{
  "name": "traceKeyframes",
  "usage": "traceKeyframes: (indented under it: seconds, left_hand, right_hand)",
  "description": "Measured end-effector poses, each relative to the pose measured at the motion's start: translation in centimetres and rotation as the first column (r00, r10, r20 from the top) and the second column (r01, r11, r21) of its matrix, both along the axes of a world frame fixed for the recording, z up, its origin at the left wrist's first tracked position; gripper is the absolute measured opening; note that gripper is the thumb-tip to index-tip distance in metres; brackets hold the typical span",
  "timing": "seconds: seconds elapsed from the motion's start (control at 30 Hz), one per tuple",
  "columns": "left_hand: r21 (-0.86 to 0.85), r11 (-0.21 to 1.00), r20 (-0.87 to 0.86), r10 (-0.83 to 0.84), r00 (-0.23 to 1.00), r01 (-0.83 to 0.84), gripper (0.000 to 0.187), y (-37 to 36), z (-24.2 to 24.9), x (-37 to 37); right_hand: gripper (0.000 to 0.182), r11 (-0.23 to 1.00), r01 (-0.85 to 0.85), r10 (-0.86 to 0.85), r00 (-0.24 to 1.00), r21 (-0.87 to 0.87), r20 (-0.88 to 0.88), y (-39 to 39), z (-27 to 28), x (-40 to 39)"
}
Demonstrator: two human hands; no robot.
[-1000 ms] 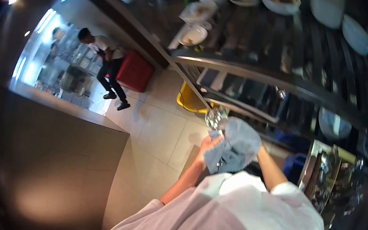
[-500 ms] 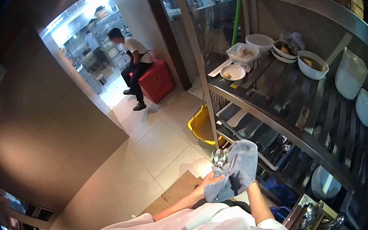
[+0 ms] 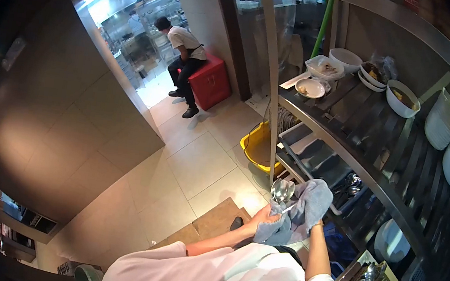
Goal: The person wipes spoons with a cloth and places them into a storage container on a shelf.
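Wearer's clothing, viewed from above. Shirt [image 3: 242, 278]: white to off-white, faint pinkish cast in the shaded areas; loose cut, plain cloth, soft folds across the front. Sleeves short and wide, same pale cloth. Left sleeve [image 3: 159, 255]: opening loose; narrow dark strip at its edge, band or shadow, cannot tell which. Right sleeve [image 3: 323, 279]: forearm exposed below the opening. Right wrist: thin brownish band [image 3: 318, 224], material unresolved. Left hand [image 3: 265, 218]: bare. Waist: black cloth [image 3: 291, 252] visible past the shirt's far edge; garment type unclear. Footwear: one dark, rounded shoe toe [image 3: 236, 223], markings too small to read.
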State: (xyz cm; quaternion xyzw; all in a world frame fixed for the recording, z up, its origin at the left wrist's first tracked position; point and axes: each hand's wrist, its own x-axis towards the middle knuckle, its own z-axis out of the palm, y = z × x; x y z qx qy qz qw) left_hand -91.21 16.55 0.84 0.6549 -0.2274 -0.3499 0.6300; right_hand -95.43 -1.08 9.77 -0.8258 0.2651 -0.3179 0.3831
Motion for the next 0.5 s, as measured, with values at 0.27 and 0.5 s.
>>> traceKeyframes:
  seconds: [0.27, 0.5]
  left_hand:
    - [0.018, 1.000, 0.009, -0.001, 1.000, 0.001, 0.030, 0.8, 0.5, 0.0]
    - [0.120, 0.992, 0.056, -0.046, 0.997, 0.039, 0.028, -0.1, 0.7, 0.3]
  right_hand:
    - [0.018, 0.978, -0.135, 0.169, 0.960, -0.162, 0.221, 3.2, -10.7, -0.5]
    - [0.025, 0.873, -0.022, -0.020, 0.996, 0.487, 0.081, 4.2, -5.7, -1.8]
